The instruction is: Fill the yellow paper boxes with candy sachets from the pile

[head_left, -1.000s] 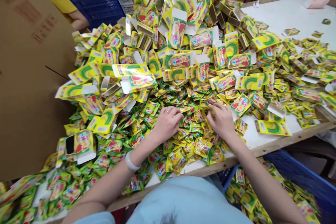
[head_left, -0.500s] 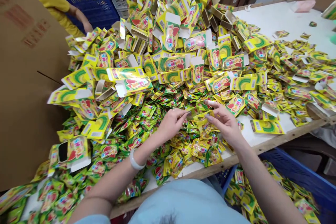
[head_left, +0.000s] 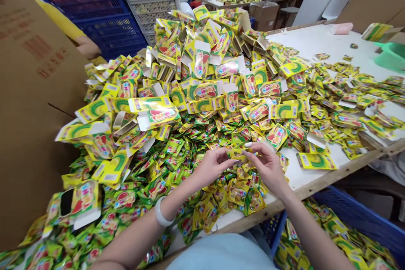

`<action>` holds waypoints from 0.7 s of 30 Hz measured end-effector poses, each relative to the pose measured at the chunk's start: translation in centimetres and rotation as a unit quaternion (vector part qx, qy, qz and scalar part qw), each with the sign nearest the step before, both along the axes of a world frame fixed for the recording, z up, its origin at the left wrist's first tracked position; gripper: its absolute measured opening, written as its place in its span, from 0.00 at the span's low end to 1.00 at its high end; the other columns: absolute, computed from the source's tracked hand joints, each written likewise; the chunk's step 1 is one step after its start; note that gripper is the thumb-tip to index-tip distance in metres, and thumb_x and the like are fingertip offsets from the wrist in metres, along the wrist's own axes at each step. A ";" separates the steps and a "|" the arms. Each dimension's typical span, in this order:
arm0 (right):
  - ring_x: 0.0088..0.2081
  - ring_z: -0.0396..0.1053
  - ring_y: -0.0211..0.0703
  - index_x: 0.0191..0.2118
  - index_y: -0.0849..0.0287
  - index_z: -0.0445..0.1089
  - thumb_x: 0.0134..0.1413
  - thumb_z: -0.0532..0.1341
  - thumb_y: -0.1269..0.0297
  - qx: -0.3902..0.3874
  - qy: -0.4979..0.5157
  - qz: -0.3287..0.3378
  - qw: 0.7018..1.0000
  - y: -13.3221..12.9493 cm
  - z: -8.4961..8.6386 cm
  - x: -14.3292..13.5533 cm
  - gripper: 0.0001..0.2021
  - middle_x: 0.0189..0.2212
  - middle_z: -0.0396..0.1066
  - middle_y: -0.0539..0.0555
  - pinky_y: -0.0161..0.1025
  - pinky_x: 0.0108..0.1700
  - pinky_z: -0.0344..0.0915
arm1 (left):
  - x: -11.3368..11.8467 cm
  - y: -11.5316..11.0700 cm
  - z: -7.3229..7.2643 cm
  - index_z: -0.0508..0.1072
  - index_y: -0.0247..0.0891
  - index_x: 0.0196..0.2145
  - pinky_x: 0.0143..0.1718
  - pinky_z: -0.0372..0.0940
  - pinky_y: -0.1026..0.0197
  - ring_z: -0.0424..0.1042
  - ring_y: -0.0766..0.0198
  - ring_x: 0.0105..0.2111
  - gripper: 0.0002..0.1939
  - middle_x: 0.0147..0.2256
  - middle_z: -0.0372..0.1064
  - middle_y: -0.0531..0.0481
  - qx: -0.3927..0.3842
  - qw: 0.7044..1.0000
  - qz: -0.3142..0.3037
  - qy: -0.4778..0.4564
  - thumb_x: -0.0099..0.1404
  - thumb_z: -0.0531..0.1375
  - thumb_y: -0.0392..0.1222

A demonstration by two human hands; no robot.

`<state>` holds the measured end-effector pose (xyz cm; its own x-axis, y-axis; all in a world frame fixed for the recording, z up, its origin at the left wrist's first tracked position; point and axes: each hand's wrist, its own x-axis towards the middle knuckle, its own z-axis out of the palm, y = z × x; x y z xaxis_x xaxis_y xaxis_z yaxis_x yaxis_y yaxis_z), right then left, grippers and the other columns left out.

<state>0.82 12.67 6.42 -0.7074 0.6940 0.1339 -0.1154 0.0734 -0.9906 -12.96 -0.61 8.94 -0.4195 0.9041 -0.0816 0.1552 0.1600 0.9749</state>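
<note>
Over the front of the heap, my left hand (head_left: 212, 168) and my right hand (head_left: 265, 166) pinch the two ends of a small yellow packet (head_left: 237, 155) between thumbs and fingers. A white band circles my left wrist. Below and around them lie green and yellow candy packets (head_left: 238, 191). Behind these rises a large pile of yellow and green printed boxes (head_left: 207, 90), many with open flaps. A dark phone (head_left: 66, 202) rests by an open box (head_left: 86, 203) at the lower left.
A large cardboard carton (head_left: 28, 114) stands close on the left. Below the table edge (head_left: 335, 175) at right is a blue crate (head_left: 357, 211) of boxes. A person's yellow sleeve (head_left: 65, 21) shows behind the carton. A green bag (head_left: 390, 57) lies far right.
The head view has tilted up, showing more of the back of the room. My hands now hold the small packet level between them; the person's hand at the left has drawn back.
</note>
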 end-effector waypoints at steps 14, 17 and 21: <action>0.44 0.71 0.43 0.29 0.56 0.61 0.56 0.64 0.54 -0.086 0.093 -0.306 0.944 -4.2 -1.9 -2.2 0.14 0.42 0.70 0.55 0.41 0.48 0.68 | 6.1 2.4 -2.6 0.70 0.38 0.27 0.31 0.71 0.57 0.69 0.61 0.26 0.28 0.24 0.69 0.50 0.105 0.959 0.198 -0.172 0.60 0.56 0.69; 0.40 0.71 0.43 0.28 0.56 0.62 0.57 0.64 0.55 -0.051 0.070 -0.304 0.949 -4.8 -2.0 -2.3 0.14 0.38 0.68 0.55 0.41 0.45 0.68 | 6.3 2.5 -2.5 0.66 0.38 0.25 0.29 0.67 0.61 0.65 0.65 0.25 0.26 0.23 0.64 0.53 0.103 0.966 0.188 -0.146 0.57 0.62 0.66; 0.46 0.71 0.45 0.36 0.55 0.64 0.58 0.64 0.56 -0.032 0.075 -0.250 0.965 -4.1 -1.5 -0.7 0.10 0.44 0.68 0.57 0.43 0.49 0.69 | 5.6 2.3 -2.9 0.67 0.36 0.27 0.26 0.60 0.64 0.60 0.67 0.24 0.22 0.23 0.62 0.54 0.077 0.978 0.173 -0.081 0.63 0.60 0.60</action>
<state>0.13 8.60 4.95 -0.2586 0.9537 0.1536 -0.2236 0.0956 -0.9700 -7.38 1.69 6.08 -0.6960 0.7166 -0.0458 -0.0408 0.0242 0.9989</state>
